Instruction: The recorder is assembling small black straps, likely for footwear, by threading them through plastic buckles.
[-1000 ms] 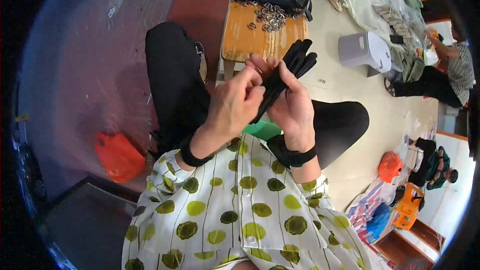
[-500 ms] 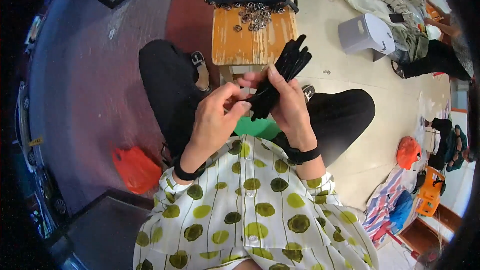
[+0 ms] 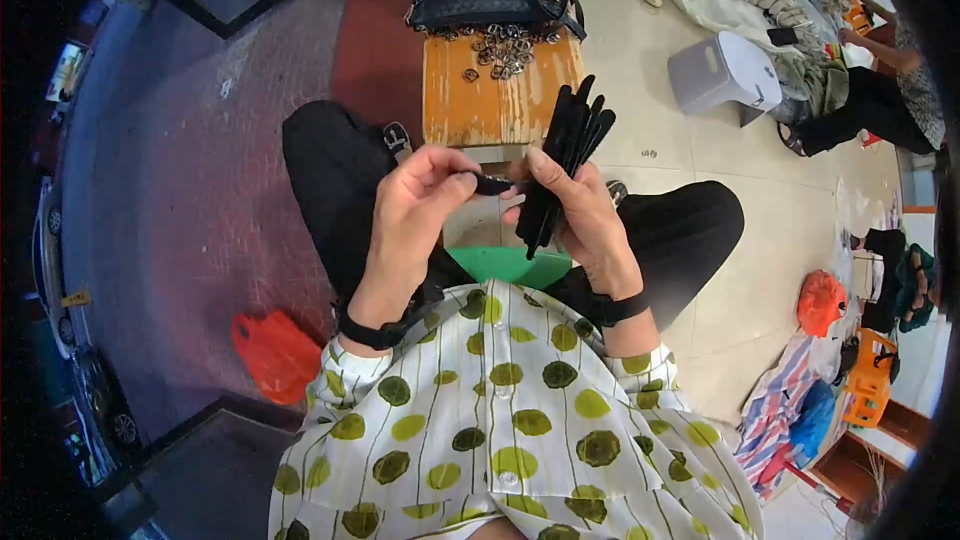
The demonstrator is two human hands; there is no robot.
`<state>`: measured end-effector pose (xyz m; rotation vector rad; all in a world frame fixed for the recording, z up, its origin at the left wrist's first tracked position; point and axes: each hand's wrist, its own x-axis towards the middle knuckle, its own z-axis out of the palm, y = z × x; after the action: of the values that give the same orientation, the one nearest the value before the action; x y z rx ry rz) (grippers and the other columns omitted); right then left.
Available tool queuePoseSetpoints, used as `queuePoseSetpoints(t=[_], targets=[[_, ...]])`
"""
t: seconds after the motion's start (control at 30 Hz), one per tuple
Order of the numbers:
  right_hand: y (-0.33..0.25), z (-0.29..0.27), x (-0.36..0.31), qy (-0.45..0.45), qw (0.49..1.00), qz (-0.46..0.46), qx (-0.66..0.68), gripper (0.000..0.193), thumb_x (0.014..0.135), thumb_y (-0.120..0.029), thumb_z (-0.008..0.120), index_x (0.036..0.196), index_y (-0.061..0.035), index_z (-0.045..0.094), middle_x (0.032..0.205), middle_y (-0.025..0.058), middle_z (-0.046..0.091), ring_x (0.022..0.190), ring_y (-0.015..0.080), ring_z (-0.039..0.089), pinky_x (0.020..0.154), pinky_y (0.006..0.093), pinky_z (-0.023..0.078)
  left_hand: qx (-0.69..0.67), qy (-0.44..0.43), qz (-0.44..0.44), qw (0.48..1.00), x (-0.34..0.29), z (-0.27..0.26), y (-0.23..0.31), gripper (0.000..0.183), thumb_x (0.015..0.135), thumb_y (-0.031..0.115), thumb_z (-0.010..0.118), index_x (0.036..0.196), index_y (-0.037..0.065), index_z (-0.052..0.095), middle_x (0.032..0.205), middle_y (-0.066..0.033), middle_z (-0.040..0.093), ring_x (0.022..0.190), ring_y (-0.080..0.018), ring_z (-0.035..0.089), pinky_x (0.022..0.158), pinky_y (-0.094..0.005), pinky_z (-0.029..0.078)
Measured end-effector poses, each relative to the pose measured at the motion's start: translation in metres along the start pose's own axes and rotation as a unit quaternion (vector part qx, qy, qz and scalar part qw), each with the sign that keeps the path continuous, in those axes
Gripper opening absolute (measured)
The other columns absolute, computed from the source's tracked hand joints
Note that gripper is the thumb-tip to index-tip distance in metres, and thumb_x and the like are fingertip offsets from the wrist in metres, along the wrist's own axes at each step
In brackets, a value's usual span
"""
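Note:
In front of my lap, my right hand is closed around a bundle of flat black strips, which fan out at the top. Pinched between the thumb and finger of my left hand is the end of one short black strip. That strip points right toward the bundle and reaches the fingertips of my right hand. Beyond my hands, small metal buckles lie piled on a worn wooden stool.
A black handbag lies on the stool's far end. Something green shows under my hands. To the right stand a grey plastic stool and a seated person. Red bags lie at both sides.
My left hand has moved away from the bundle, drawing one black strip out sideways. The bundle in my right hand stands more upright.

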<state>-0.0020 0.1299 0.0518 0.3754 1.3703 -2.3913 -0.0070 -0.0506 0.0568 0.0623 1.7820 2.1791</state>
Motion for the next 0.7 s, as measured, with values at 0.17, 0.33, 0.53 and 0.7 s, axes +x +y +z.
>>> queuePoseSetpoints(t=[0.17, 0.33, 0.53, 0.7], targets=[[0.0, -0.005, -0.009, -0.024, 0.999, -0.015, -0.015, 0.023, 0.085, -0.019, 0.06, 0.098, -0.001, 0.052, 0.075, 0.0038, 0.058, 0.051, 0.0098, 0.05, 0.042, 0.0217, 0.039, -0.25, 0.073, 0.034, 0.965, 0.015, 0.003, -0.007, 0.015, 0.088, 0.006, 0.048, 0.103, 0.009, 0.046, 0.099, -0.0066, 0.055, 0.087, -0.0163, 0.055, 0.091, -0.0349, 0.042], [0.0, -0.029, -0.013, 0.028, 0.996, 0.009, 0.08, 0.033, 0.087, -0.029, 0.056, 0.099, 0.0017, 0.056, 0.066, -0.0002, 0.052, 0.04, 0.001, 0.03, 0.037, 0.016, 0.024, -0.293, -0.029, 0.103, 0.95, 0.018, -0.003, 0.012, 0.015, 0.09, 0.006, 0.041, 0.103, 0.009, 0.045, 0.084, -0.0047, 0.051, 0.074, -0.0156, 0.051, 0.079, -0.0314, 0.044], [0.0, 0.02, -0.033, -0.08, 0.991, 0.102, 0.03, 0.021, 0.077, -0.017, 0.07, 0.089, -0.0026, 0.06, 0.057, -0.0031, 0.049, 0.038, 0.003, 0.035, 0.035, 0.0181, 0.025, -0.172, -0.058, 0.115, 0.977, 0.028, 0.01, -0.008, 0.009, 0.093, 0.007, 0.039, 0.096, 0.006, 0.048, 0.078, -0.0045, 0.053, 0.07, -0.0118, 0.052, 0.069, -0.0245, 0.044], [0.011, 0.03, -0.022, -0.02, 0.996, 0.078, 0.046, 0.015, 0.076, -0.013, 0.069, 0.081, -0.0044, 0.058, 0.055, -0.0049, 0.047, 0.039, 0.0043, 0.037, 0.035, 0.0192, 0.028, -0.182, -0.011, -0.006, 0.983, 0.021, 0.019, -0.009, 0.016, 0.094, 0.013, 0.039, 0.107, 0.007, 0.046, 0.085, -0.0044, 0.054, 0.075, -0.0115, 0.052, 0.07, -0.024, 0.045]])
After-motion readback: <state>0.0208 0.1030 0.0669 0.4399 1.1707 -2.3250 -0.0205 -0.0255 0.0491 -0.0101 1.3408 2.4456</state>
